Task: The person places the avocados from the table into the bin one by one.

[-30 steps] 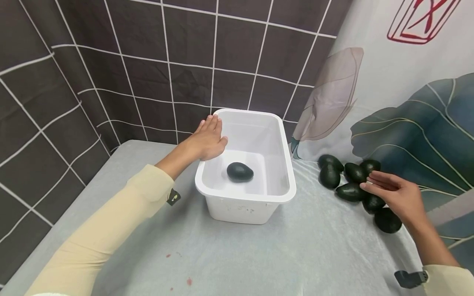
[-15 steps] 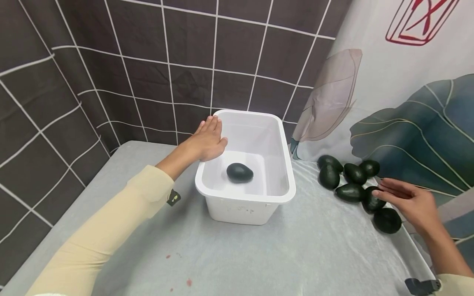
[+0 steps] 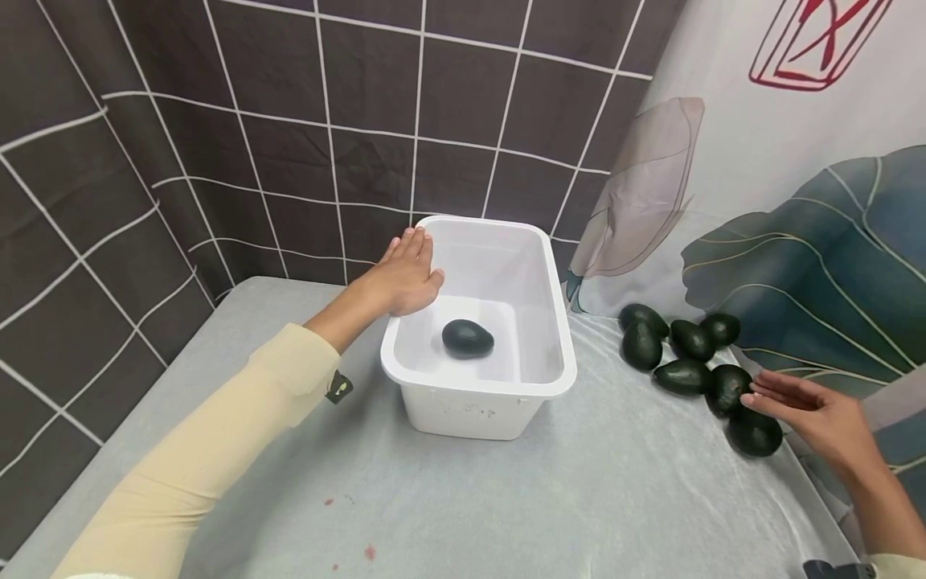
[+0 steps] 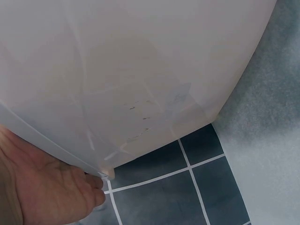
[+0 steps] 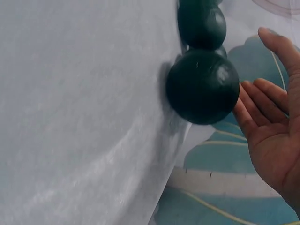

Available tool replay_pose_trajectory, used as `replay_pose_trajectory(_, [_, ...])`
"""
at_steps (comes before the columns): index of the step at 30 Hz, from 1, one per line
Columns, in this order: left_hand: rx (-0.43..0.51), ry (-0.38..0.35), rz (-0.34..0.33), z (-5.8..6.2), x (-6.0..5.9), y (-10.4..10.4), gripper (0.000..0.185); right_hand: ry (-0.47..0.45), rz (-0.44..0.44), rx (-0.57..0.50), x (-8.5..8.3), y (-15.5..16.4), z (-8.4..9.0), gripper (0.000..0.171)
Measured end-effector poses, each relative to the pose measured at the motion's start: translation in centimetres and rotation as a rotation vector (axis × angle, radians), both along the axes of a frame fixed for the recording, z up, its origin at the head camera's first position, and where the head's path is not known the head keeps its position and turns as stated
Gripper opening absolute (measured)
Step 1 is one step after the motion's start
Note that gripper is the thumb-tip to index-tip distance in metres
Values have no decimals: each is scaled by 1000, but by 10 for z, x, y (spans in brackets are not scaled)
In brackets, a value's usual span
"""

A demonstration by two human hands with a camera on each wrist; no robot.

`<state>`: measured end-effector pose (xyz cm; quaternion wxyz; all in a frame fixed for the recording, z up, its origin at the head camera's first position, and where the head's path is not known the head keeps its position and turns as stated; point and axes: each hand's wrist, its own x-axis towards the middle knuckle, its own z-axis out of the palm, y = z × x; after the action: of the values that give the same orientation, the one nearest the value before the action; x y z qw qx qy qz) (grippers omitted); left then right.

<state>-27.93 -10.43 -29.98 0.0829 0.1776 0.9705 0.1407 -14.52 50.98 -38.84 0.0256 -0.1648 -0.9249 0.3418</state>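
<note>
A white plastic tub [image 3: 477,394] stands in the middle of the grey table with one dark green avocado [image 3: 468,338] lying in it. My left hand [image 3: 405,273] rests flat on the tub's left rim, its fingers straight; the left wrist view shows the palm [image 4: 42,187] against the tub wall [image 4: 140,75]. Several more avocados [image 3: 687,358] lie in a cluster at the right. My right hand [image 3: 810,410] hovers open just beside the nearest avocado [image 3: 752,434], holding nothing. In the right wrist view that avocado [image 5: 202,86] sits close to my straight fingers [image 5: 262,98].
The table is covered with a pale grey cloth [image 3: 579,498]. A dark tiled wall [image 3: 289,121] rises behind and to the left, and a leaf-patterned curtain [image 3: 796,201] hangs at the right, right behind the avocados near the table's right edge.
My right hand has drawn back from over the avocado cluster, moving right and toward me. The left hand, tub and avocados have stayed put.
</note>
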Motion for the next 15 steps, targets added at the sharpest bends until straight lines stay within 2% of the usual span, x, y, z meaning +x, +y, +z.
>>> replay_pose_trajectory(8, [1, 2, -1, 0, 1, -1, 81, -72, -28, 39, 6, 13, -4, 107])
replay_pose_trajectory(15, [4, 7, 0, 0, 2, -1, 81, -131, 7, 66, 11, 23, -12, 113])
